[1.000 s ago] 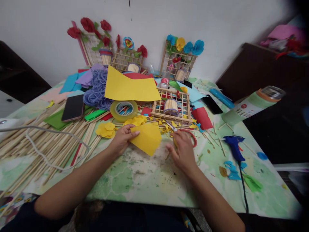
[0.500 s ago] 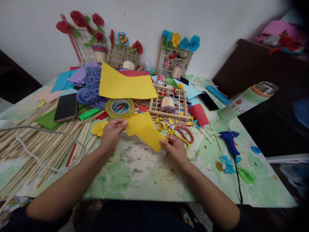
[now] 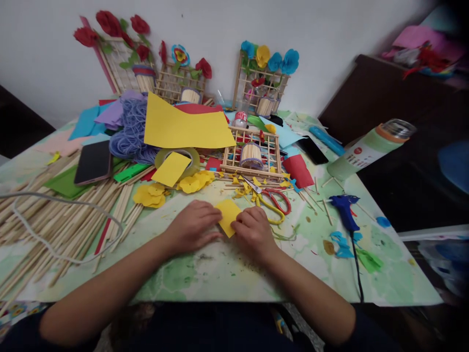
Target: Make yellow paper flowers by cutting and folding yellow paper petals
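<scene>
Between my two hands is a small yellow paper piece (image 3: 228, 216), just above the table. My left hand (image 3: 196, 226) has its fingertips on the paper's left corner, with the thumb apart below. My right hand (image 3: 254, 233) pinches its right corner between curled fingers and thumb. A yellow paper rectangle (image 3: 171, 168) lies on the tape roll (image 3: 196, 161). Yellow paper petals (image 3: 197, 181) lie beside it, and more petals (image 3: 149, 195) are farther left. Red-handled scissors (image 3: 276, 201) and yellow-handled scissors (image 3: 271, 210) rest beyond my right hand.
Wooden sticks (image 3: 73, 220), a white cable (image 3: 51, 252) and a phone (image 3: 93, 162) are at the left. A stick lattice (image 3: 271, 151) stands behind the scissors. At the right are a blue glue gun (image 3: 345, 211) and a bottle (image 3: 366, 151). Flower lattices (image 3: 262, 80) lean on the wall.
Two overlapping yellow papers were between my hands. Now one rectangle lies on the tape roll, petals lie beside it, and my hands are closer together, lower, around a smaller piece.
</scene>
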`<state>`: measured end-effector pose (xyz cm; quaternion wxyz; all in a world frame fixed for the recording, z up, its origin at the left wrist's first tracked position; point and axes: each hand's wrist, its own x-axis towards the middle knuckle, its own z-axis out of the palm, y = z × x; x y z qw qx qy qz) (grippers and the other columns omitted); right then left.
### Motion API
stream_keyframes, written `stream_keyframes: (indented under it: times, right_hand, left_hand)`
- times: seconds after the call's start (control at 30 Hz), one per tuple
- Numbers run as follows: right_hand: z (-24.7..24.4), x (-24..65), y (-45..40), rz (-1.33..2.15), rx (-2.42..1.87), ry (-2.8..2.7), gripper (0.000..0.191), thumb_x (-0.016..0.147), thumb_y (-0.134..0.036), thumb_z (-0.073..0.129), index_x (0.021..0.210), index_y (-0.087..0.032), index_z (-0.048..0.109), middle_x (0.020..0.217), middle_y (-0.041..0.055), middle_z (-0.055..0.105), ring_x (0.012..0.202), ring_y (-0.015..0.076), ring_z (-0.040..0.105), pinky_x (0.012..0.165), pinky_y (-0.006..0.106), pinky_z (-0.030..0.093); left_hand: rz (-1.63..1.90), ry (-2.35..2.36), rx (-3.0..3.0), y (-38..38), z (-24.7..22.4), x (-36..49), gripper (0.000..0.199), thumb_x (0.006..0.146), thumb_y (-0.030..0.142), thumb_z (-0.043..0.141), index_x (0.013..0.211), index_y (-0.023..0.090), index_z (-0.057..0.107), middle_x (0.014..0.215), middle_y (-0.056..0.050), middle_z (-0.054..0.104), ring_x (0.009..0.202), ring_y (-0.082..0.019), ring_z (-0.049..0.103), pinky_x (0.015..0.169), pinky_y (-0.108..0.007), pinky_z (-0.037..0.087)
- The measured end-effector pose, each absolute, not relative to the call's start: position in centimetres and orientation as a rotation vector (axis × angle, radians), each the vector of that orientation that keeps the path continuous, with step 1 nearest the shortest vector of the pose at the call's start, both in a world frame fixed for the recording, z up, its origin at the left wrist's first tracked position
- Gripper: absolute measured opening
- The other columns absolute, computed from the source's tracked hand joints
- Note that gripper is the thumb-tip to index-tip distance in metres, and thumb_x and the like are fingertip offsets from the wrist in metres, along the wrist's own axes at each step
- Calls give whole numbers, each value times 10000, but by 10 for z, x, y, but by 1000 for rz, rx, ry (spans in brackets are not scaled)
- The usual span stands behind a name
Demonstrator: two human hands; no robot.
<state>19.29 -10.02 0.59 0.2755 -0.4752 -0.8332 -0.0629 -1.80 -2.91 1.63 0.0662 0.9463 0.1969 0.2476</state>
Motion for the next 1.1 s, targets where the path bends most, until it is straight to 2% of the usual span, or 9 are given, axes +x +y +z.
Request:
stream_keyframes:
  times: [0.1,0.27,0.4,0.63,0.87,0.93,1.03,1.1]
  right_hand:
    - [2,191,-99,-80,-1249,-2330,192,859,-158,485,725,-212,612,752,31,580,826,175,448,785,340,306]
    - [4,196,-92,190,-1305,-2347,95,765,-132,577,731,-201,633,737,27,592,825,180,464,785,341,303]
    - [7,203,-88,361,-1340,-2290,104,725,-110,608,773,-191,653,788,33,630,841,185,493,803,344,318]
    - [7,210,-84,431,-1389,-2143,61,775,-151,614,776,-190,661,766,22,654,790,171,508,760,332,338]
    - [4,211,-83,431,-1387,-2134,189,719,-61,581,818,-195,669,843,30,656,852,187,522,780,342,355]
    - [6,210,-84,397,-1367,-2143,168,730,-119,616,872,-192,667,882,43,645,873,194,515,785,345,361]
    - [10,206,-88,288,-1295,-2204,218,764,-293,656,959,-196,658,915,63,625,890,205,493,786,356,357]
    - [12,202,-91,202,-1245,-2257,155,810,-313,609,908,-210,669,857,54,626,854,196,487,770,353,345]
  left_hand:
    - [546,435,2906,-34,6,-10,218,842,287,532,997,178,638,979,-96,694,885,-215,613,784,-356,426]
    - [595,430,2970,-31,0,-12,223,852,137,454,971,162,641,965,-86,697,826,-198,614,734,-341,428]
    - [634,455,2943,-32,4,-12,205,836,126,469,936,168,642,939,-84,699,787,-192,617,717,-332,436]
    - [675,591,2800,-35,9,-12,166,834,144,493,884,169,648,867,-91,692,768,-198,618,704,-330,434]
    - [632,637,2850,-37,11,-9,163,866,176,459,905,143,613,834,-86,680,769,-199,592,712,-340,421]
    - [605,643,2896,-38,12,-9,170,869,170,445,877,145,613,806,-81,672,748,-192,583,693,-335,410]
    - [561,651,2985,-41,14,-7,189,864,156,431,835,148,618,737,-71,645,709,-187,563,666,-333,395]
    - [543,642,3028,-44,15,-5,203,862,154,426,812,145,622,706,-69,630,694,-188,550,663,-338,396]
